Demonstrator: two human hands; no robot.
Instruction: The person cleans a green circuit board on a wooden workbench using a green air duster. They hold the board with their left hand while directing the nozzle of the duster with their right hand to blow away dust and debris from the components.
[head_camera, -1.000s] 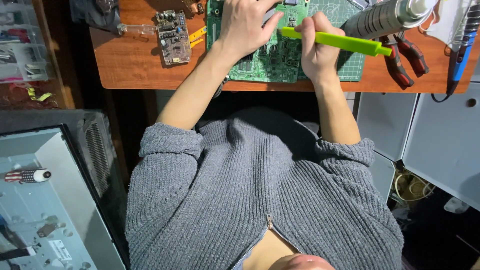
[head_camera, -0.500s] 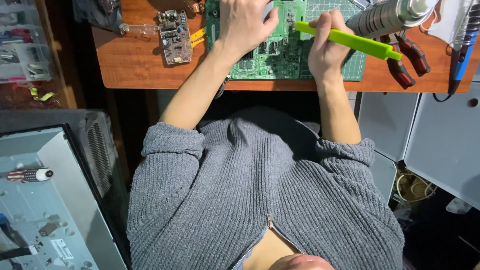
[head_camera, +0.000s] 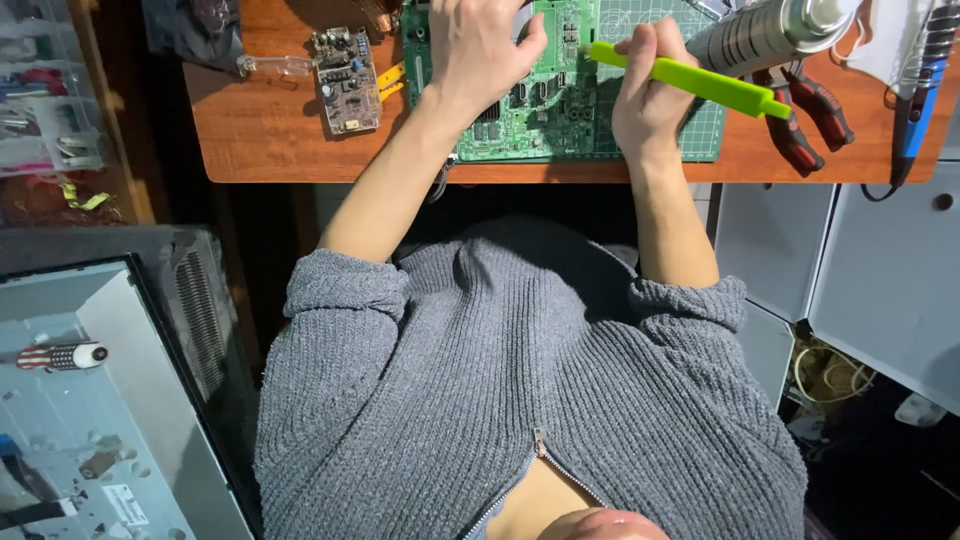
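From the head camera, at twelve o'clock on our wooden desk (head_camera: 250, 130), our left hand (head_camera: 480, 50) presses flat, fingers spread, on the green circuit board (head_camera: 545, 120); our right hand (head_camera: 650, 95) grips a lime-green tool (head_camera: 690, 80), its tip touching the board. Red-handled pliers (head_camera: 810, 115) lie at two o'clock.

A small circuit board (head_camera: 345, 80) lies on the wooden table (head_camera: 270, 140). Red-handled pliers (head_camera: 805, 115) sit near a shiny metal can (head_camera: 770, 35). A blue tool (head_camera: 920, 100) lies far right.
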